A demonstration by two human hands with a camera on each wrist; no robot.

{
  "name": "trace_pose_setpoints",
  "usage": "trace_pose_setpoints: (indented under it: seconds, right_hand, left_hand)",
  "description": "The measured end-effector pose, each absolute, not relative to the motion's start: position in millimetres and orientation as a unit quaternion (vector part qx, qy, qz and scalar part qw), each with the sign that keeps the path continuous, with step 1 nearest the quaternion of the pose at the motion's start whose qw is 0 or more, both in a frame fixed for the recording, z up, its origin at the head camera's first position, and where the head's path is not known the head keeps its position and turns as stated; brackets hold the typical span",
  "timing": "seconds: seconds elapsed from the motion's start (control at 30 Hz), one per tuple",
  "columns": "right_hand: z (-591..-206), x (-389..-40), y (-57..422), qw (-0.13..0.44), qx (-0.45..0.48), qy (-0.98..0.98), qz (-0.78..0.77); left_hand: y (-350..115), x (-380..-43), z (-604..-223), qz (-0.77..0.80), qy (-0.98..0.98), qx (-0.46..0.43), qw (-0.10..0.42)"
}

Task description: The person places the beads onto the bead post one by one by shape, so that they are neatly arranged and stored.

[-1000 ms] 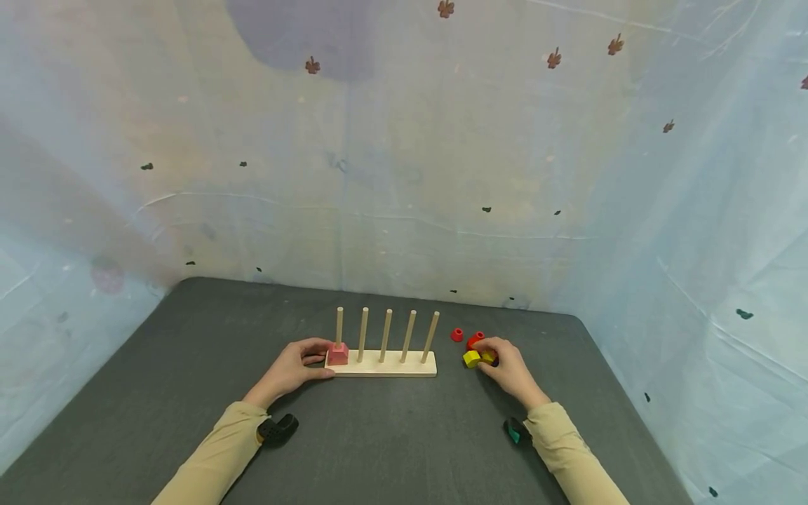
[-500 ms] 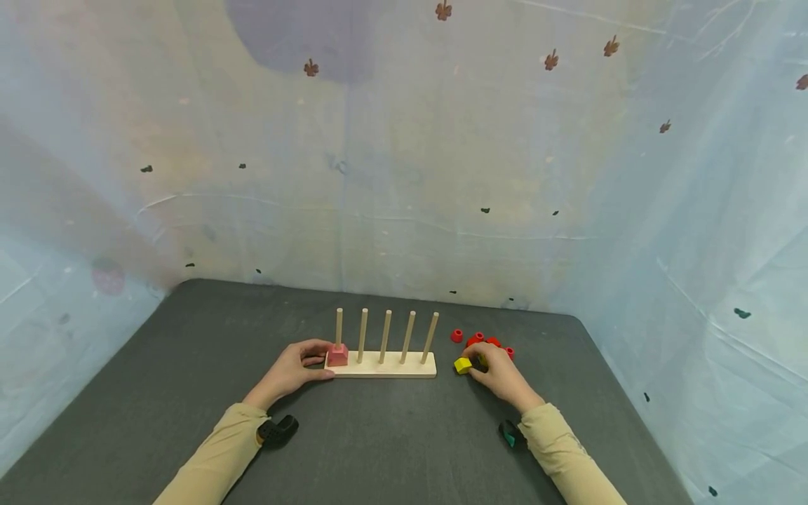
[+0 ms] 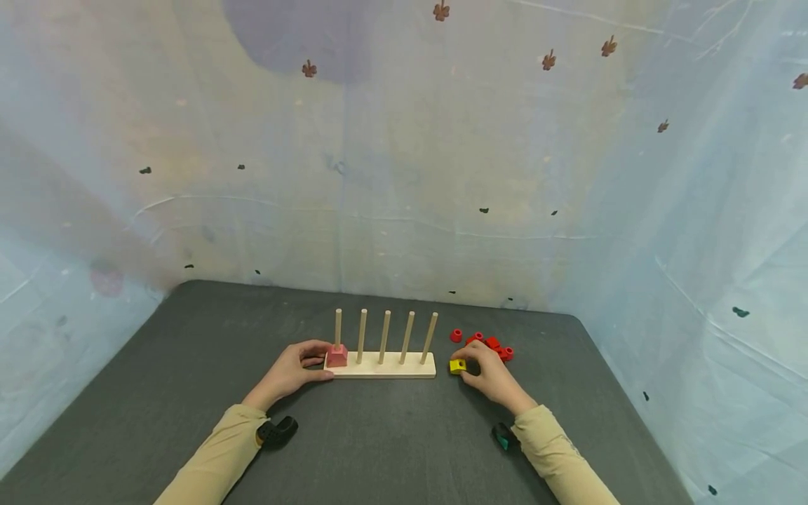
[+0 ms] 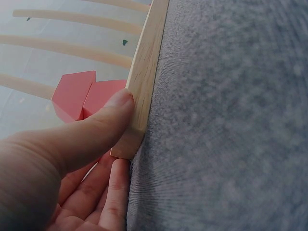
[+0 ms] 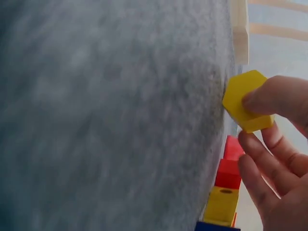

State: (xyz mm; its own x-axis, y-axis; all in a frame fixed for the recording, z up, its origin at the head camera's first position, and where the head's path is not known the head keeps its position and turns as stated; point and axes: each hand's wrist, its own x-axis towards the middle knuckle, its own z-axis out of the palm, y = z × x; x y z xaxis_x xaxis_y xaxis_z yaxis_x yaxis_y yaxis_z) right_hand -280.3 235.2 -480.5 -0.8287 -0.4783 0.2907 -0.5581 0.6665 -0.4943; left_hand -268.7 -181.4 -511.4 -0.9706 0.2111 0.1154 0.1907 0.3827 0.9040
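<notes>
A pale wooden peg board [image 3: 381, 365] with several upright pegs lies across the middle of the table. My left hand [image 3: 293, 368] holds its left end, the thumb [image 4: 118, 103] along the front side and the fingers curved behind. Reddish-pink blocks [image 3: 337, 356] are stacked on the leftmost peg, right by that hand. To the right of the board, my right hand [image 3: 494, 379] pinches a yellow block [image 3: 457, 366] between thumb and fingers. In the right wrist view this yellow hexagonal block [image 5: 235, 96] stands on edge, close to the cloth.
Several loose red blocks [image 3: 492, 343] lie behind the right hand, with one red block [image 3: 456, 335] apart to their left. The right wrist view also shows another yellow block [image 5: 221, 207] and a blue block [image 5: 216, 226]. Patterned sheeting [image 3: 404, 175] rises behind the dark table [image 3: 379, 442].
The right hand has moved left from the loose blocks, bringing the yellow block near the board's right end and turning it. More red blocks now show behind it. The left hand keeps its place.
</notes>
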Motion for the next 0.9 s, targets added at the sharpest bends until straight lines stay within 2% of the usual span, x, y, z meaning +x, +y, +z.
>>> trace_pose_setpoints:
  seconds: [0.3,0.5,0.8,0.9]
  right_hand:
    - [-478.8,-282.3,231.3,0.045,0.279,-0.905,0.317]
    - [-468.5,-282.6,232.7,0.06,0.263,-0.898,0.348]
    - [-434.2,-280.3,231.7,0.085,0.247,-0.872,0.414]
    - [-410.5,-273.7,225.2,0.095,0.254,-0.871,0.409]
  left_hand:
    - [-181.9,-268.6,-511.7,0.546,0.827,0.13,0.012]
    - [-181.8,-268.9,-512.8,0.545,0.829,0.128,0.009]
    - [-182.0,-269.5,-514.7,0.543,0.829,0.132,0.006]
    - [-182.7,-269.3,-514.3,0.546,0.827,0.133,0.008]
